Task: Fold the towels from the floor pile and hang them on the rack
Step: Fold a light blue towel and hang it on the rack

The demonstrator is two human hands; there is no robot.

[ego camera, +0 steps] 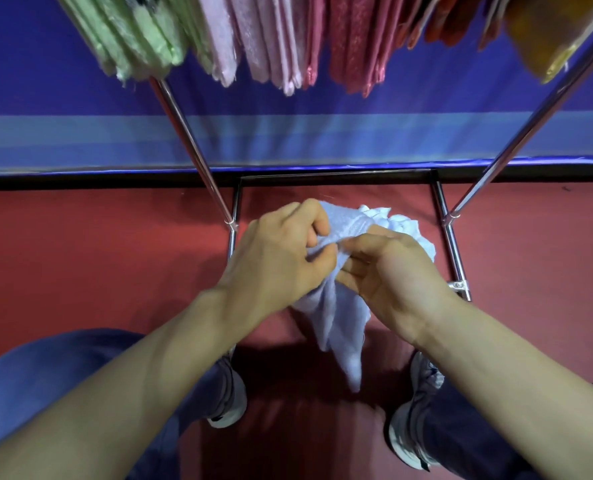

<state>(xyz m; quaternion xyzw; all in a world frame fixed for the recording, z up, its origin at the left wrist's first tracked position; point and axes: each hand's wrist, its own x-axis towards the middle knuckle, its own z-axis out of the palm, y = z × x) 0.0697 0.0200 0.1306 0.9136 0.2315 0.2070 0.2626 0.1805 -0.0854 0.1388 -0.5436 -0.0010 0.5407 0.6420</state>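
Pale towel (340,320) pinched between both hands' fingers (326,252), hanging below.

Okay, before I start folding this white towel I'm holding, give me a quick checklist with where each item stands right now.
1. Grip of the left hand on the white towel: ok.
2. Pinch of the right hand on the same towel, close to the other hand: ok.
3. Towel opened out flat for a fold: not ok, it hangs bunched below both hands.
4. Towel's lower tip clear of the floor: cannot tell.
5. Free gap on the rack among the hung towels: cannot tell, the visible stretch looks crowded.
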